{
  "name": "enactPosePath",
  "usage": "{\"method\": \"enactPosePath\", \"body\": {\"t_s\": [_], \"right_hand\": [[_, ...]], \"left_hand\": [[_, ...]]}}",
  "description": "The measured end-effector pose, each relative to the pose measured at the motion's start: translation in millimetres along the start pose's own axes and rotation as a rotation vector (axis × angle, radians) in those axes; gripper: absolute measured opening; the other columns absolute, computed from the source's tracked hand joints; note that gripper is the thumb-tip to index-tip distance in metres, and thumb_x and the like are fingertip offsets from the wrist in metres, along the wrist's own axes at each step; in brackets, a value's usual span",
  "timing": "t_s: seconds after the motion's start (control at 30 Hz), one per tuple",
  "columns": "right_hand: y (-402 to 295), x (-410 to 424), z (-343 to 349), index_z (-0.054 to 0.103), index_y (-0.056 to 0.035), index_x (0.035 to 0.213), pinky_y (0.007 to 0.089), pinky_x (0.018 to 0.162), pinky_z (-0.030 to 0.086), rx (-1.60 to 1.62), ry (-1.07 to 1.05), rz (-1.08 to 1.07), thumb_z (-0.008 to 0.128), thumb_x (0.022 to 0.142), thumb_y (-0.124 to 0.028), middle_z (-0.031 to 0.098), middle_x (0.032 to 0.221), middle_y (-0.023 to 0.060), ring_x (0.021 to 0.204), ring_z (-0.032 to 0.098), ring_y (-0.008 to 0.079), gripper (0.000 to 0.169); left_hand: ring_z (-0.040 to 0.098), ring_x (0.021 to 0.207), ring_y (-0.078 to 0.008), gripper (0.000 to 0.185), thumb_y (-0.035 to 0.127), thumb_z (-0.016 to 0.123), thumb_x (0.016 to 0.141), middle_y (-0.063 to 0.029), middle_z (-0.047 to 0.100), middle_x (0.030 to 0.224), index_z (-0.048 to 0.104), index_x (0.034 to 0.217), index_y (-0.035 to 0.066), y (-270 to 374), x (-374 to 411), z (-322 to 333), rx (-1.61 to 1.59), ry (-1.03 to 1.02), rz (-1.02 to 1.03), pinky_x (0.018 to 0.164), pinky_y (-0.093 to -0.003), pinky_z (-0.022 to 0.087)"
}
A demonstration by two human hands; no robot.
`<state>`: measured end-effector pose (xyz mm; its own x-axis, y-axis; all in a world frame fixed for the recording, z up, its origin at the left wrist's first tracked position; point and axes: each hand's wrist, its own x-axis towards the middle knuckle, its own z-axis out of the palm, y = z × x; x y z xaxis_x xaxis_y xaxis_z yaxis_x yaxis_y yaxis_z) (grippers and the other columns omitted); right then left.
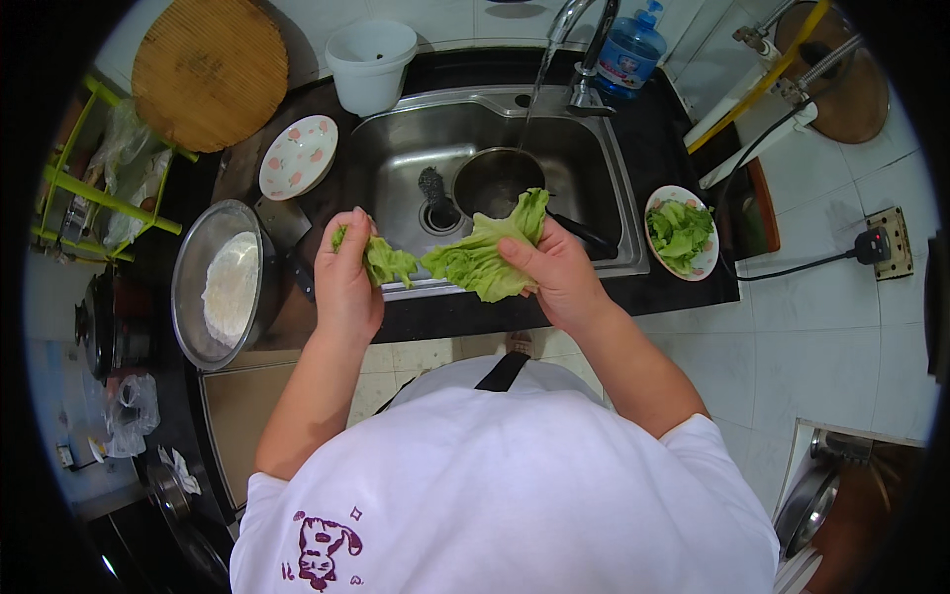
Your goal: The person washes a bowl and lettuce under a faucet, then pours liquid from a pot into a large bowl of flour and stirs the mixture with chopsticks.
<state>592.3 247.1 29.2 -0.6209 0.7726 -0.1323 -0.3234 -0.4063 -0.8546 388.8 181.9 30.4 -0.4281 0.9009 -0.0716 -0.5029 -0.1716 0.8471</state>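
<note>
My left hand (349, 271) grips a small torn piece of lettuce leaf (389, 263). A larger lettuce leaf (482, 261) is pinched between the thumb and fingers of my right hand (557, 275). Both hands are raised over the near edge of the stainless steel sink (397, 154). Water runs from the faucet (585, 87) into a pan (486, 178) standing in the basin, its black handle pointing to the near right. Torn lettuce (679, 232) fills a patterned bowl (709, 261) right of the sink.
A steel bowl of white powder (236, 282), a cleaver (286, 223) and an empty patterned bowl (298, 157) lie left of the sink. A steel scrubber (431, 185) is by the drain. Behind stand a white bucket (369, 70) and a blue pump bottle (631, 56).
</note>
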Motion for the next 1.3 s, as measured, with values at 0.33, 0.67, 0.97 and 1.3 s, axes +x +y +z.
{"method": "enactPosePath", "body": {"t_s": [0.33, 0.67, 0.97, 1.3], "right_hand": [[17, -2, -23, 0.056, -0.0005, 0.100, 0.0231, 0.069, 0.048, -0.109, -0.046, -0.063, 0.061, 0.084, -0.009, 0.062, 0.091, 0.0035, 0.079, 0.057, 0.0074, 0.019], [-20, -40, -35, 0.059, 0.0014, 0.098, 0.0240, 0.070, 0.047, -0.585, 0.088, -0.176, 0.061, 0.083, -0.007, 0.063, 0.088, 0.0057, 0.081, 0.058, 0.0084, 0.018], [-74, -57, -118, 0.056, 0.0016, 0.097, 0.0271, 0.071, 0.048, -0.431, 0.833, -0.589, 0.059, 0.087, -0.017, 0.063, 0.095, 0.0098, 0.083, 0.060, 0.0137, 0.021], [-64, -89, -260, 0.056, -0.0005, 0.107, 0.0387, 0.077, 0.046, -1.277, 1.269, 0.112, 0.059, 0.079, -0.041, 0.061, 0.095, 0.0192, 0.090, 0.059, 0.0334, 0.050]], "left_hand": [[0.050, 0.059, -0.0069, 0.018, 0.014, 0.058, 0.087, -0.0012, 0.055, 0.072, 0.055, 0.099, 0.001, -16, -14, 18, 0.671, -0.500, -0.391, 0.053, -0.0212, 0.041], [0.052, 0.059, -0.0157, 0.008, 0.007, 0.055, 0.085, -0.0069, 0.056, 0.066, 0.057, 0.089, 0.000, -29, -15, 46, 1.046, -0.542, 0.077, 0.055, -0.0264, 0.040], [0.045, 0.055, -0.0098, 0.009, 0.009, 0.051, 0.088, -0.0007, 0.050, 0.063, 0.059, 0.089, 0.003, -24, 18, -16, 1.018, -0.171, 0.122, 0.049, -0.0229, 0.033], [0.038, 0.056, -0.0031, 0.019, 0.024, 0.054, 0.091, 0.0046, 0.045, 0.062, 0.058, 0.089, 0.005, -46, -3, -15, 0.760, -0.193, -0.160, 0.050, -0.0177, 0.030]]}}
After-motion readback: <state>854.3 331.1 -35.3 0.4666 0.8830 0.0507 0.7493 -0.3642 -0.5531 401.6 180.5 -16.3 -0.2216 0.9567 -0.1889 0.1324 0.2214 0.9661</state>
